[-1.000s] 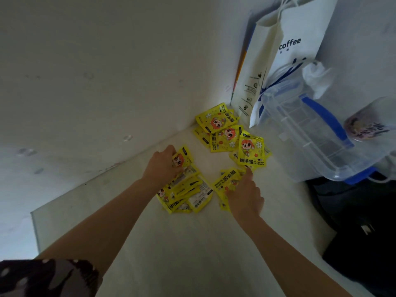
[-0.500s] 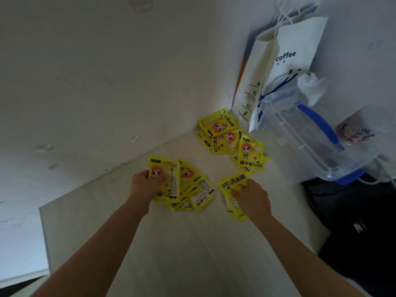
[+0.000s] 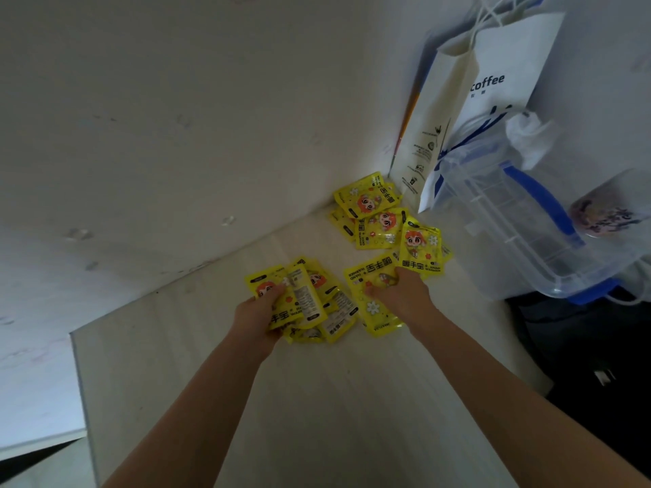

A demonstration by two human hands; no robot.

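Yellow hand-warmer packets with a cartoon face lie scattered on a pale table [image 3: 317, 399] near the wall corner. My left hand [image 3: 259, 317] grips a small stack of packets [image 3: 299, 297], thumb on top, above a loose pile. My right hand [image 3: 401, 294] rests on another yellow packet [image 3: 373, 304] lying flat, fingers curled over its upper part. Several more packets [image 3: 384, 220] lie in a heap further back, by the corner.
A white paper bag [image 3: 493, 82] printed "coffee" leans in the corner. A clear plastic box [image 3: 521, 234] with blue handle and clips stands right of the packets. Dark bags [image 3: 599, 364] fill the lower right. The table's left edge is at the lower left.
My left hand has lifted its stack of packets and drawn it left. My right hand has moved forward onto the flat packet, closer to the far heap.
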